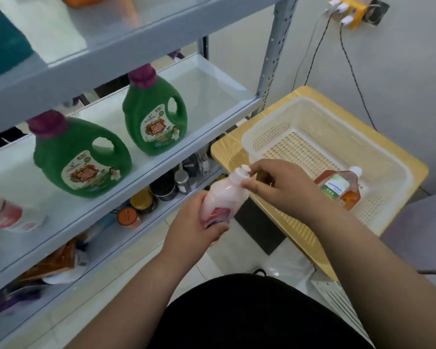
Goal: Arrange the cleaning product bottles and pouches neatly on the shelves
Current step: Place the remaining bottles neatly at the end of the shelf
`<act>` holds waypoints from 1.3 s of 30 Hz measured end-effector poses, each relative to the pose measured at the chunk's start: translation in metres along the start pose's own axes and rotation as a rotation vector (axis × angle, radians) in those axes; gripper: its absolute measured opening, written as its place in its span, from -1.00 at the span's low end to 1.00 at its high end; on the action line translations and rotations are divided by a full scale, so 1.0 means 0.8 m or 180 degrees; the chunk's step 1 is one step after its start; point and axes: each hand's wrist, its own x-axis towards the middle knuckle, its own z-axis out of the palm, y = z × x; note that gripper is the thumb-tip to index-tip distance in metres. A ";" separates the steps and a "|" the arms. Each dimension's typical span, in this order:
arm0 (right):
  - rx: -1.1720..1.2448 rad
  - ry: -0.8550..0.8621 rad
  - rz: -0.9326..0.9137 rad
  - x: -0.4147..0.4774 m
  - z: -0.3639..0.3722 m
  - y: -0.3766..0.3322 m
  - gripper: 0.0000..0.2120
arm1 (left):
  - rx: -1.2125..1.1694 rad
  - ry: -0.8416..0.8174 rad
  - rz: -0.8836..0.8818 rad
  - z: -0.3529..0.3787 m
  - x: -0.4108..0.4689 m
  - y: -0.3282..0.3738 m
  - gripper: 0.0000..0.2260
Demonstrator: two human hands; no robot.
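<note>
Grey metal shelving (212, 96) against a pale wall, wooden tabletop (224, 152) just beside. Carrying on the middle shelf, upright and apart: left green bottle (81, 157) and right green bottle (154, 114), both purple-capped. Lying at that shelf's left edge: blurred pink-and-white item (10, 215), possibly a pouch. Sitting on the tabletop: white perforated basket (388, 177), holding an orange bottle (342, 190) on its side. Wrapping left grip (194, 227) round the lower body of the pink bottle (222, 197), tilted in mid-air before the shelving. Pinching its white cap with right grip (282, 187).
</note>
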 end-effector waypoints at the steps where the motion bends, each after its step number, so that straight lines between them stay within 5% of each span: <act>1: 0.0410 0.0188 0.0178 0.004 -0.001 0.014 -0.73 | -0.0116 0.0029 -0.0077 0.004 0.012 0.009 -0.43; 10: 0.2965 -0.0194 0.0863 0.016 -0.011 0.123 -0.50 | -0.1454 -0.0156 -0.0161 0.084 0.106 0.106 -0.80; 18: 0.3855 0.0614 0.1694 0.032 -0.013 0.205 -0.58 | -0.0716 -0.0878 -0.0296 0.158 0.214 0.134 -0.55; 27: 0.3108 0.1349 0.2909 0.076 0.004 0.263 -0.66 | -0.0270 -0.1899 -0.0571 0.227 0.336 0.147 -0.73; 34: 0.2119 0.1144 0.3612 0.098 0.014 0.275 -0.57 | -0.0172 -0.2431 -0.1019 0.291 0.393 0.111 -0.68; 39: 0.1565 0.0699 0.3648 0.112 0.031 0.278 -0.53 | -0.0446 -0.2487 -0.1405 0.320 0.406 0.087 -0.84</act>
